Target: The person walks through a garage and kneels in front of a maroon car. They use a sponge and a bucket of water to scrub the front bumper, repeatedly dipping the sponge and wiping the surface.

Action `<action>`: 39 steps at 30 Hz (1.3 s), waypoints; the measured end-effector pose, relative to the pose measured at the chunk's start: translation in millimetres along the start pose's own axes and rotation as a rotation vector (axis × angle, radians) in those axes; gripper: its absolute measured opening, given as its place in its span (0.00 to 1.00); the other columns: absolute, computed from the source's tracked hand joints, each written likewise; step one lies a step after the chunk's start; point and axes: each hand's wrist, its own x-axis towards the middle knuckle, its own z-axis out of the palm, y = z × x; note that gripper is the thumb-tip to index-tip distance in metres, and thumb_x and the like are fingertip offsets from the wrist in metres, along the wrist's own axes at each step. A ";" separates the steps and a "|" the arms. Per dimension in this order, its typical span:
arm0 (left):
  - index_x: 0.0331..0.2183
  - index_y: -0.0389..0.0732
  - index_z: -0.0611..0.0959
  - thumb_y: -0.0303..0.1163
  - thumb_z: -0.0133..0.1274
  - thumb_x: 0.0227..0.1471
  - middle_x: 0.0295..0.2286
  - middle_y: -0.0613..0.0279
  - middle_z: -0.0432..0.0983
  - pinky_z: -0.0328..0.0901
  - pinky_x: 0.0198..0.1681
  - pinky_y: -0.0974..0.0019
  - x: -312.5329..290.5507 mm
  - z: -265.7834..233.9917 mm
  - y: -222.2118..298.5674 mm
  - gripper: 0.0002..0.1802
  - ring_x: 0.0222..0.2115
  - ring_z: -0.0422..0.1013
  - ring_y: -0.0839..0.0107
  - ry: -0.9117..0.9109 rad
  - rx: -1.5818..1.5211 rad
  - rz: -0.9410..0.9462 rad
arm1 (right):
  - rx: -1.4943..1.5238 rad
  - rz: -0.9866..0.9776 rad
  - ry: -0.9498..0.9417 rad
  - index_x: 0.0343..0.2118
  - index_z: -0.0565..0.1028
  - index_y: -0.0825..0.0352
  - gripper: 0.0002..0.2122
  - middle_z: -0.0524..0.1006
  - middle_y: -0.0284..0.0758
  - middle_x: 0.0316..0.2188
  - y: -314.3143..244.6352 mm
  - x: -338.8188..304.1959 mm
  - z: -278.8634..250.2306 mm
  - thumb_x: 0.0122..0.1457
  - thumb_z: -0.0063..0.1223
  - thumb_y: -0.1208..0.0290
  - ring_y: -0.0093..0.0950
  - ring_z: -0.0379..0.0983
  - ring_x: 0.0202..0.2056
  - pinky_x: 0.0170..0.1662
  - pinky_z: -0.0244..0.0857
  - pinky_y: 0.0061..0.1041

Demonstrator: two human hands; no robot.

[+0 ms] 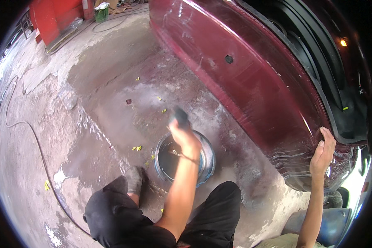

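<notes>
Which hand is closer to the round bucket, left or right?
Left. The left hand is by the far rim of the bucket, holding a dark thing; the right hand is farther to the right, against the dark red car panel.

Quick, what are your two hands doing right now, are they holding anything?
Left hand: closed, holding a blurred dark thing, too unclear to name.
Right hand: open, resting on the dark red car.
</notes>
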 end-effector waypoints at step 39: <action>0.74 0.44 0.57 0.47 0.32 0.74 0.75 0.53 0.48 0.33 0.73 0.29 110.7 292.1 96.3 0.35 0.76 0.40 0.51 -0.644 0.894 0.995 | 0.017 0.013 -0.020 0.58 0.74 0.74 0.20 0.76 0.50 0.58 -9.6 8.4 3.8 0.72 0.35 0.70 0.48 0.70 0.60 0.66 0.60 0.44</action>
